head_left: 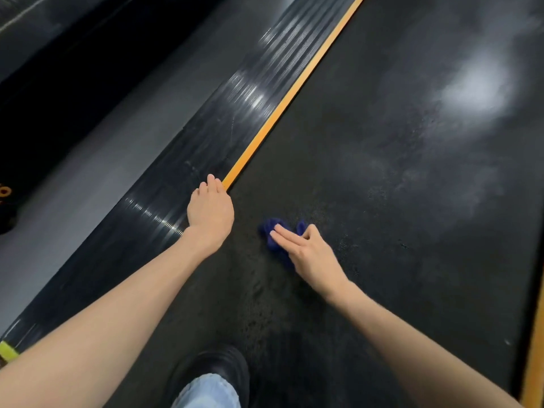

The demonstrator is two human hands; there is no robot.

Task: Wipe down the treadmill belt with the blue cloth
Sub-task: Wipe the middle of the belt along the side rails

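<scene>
The black treadmill belt (397, 172) fills the right and middle of the head view, with pale dusty smears and a bright light reflection further up. A crumpled blue cloth (272, 229) lies on the belt. My right hand (306, 254) presses on it with straight fingers laid flat across the top, thumb raised beside it. My left hand (210, 212) rests on the belt's left edge, fingers reaching onto the orange strip (294, 92) and the ribbed side rail.
A ribbed black side rail (223, 134) runs along the left of the orange strip, with grey floor (88, 187) beyond it. A second orange strip (534, 366) shows at the bottom right. My black shoe (215, 366) and jeans leg stand on the belt's near end.
</scene>
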